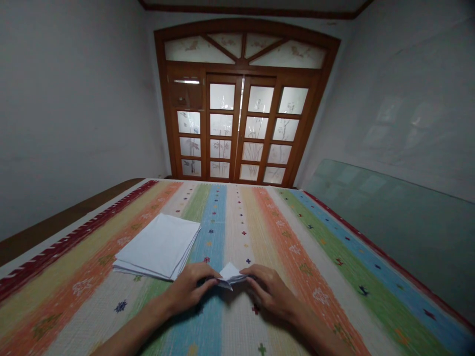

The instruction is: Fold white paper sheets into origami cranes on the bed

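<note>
The person's bare left hand [189, 289] and bare right hand [269, 291] come together at the near centre, their fingers clamped from either side on a small, pointed piece of folded white paper [230, 275] (its layered edges show at the lower corner). The paper sits between the hands, low over a woven cloth striped in blue, green, orange and cream [293, 237]. Just left of the left hand, a squared stack of folded white paper sheets [158, 245] lies on the cloth. Farther right, a pale green glass pane [386, 232] stands against a grey wall [415, 89]. Beyond, at the far end, is a brown wooden door with frosted, plant-patterned glass panels [241, 104].
</note>
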`<move>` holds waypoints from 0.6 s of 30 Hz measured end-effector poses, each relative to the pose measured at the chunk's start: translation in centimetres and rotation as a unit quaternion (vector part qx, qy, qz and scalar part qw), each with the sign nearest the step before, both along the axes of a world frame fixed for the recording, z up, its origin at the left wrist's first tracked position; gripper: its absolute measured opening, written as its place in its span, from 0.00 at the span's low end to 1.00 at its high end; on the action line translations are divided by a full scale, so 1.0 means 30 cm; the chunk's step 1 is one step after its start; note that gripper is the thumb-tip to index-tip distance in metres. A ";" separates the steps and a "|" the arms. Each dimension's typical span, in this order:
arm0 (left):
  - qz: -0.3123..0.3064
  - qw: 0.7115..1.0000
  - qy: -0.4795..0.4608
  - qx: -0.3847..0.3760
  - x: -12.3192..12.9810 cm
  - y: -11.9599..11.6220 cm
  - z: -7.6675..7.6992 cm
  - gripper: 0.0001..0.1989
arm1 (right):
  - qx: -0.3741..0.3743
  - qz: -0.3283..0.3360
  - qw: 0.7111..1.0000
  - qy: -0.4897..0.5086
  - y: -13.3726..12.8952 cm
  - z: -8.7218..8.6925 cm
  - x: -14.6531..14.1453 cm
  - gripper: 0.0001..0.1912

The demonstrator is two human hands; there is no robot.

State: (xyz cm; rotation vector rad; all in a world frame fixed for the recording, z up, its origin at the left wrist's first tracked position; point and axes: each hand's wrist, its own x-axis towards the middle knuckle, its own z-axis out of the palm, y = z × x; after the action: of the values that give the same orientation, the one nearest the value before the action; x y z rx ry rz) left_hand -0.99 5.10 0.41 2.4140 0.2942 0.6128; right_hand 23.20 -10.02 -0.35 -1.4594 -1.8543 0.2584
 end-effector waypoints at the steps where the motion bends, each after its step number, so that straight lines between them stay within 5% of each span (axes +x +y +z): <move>1: 0.019 1.000 -0.004 -0.018 0.007 -0.007 -0.001 0.11 | 0.012 -0.009 1.000 0.010 0.004 -0.007 -0.001 0.13; 9: 0.151 0.974 -0.104 -0.131 0.075 -0.083 0.012 0.16 | 0.160 -0.120 0.979 0.041 0.039 -0.032 -0.030 0.20; 18: 0.184 0.961 -0.185 -0.092 0.105 -0.147 -0.007 0.13 | 0.211 -0.133 0.968 0.028 0.043 0.011 -0.073 0.15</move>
State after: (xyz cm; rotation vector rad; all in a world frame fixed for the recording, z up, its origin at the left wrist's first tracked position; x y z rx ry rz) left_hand 2.16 0.68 0.20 2.0266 0.6162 1.1322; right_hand 21.01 -8.72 0.00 -1.3590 -1.5283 -0.2137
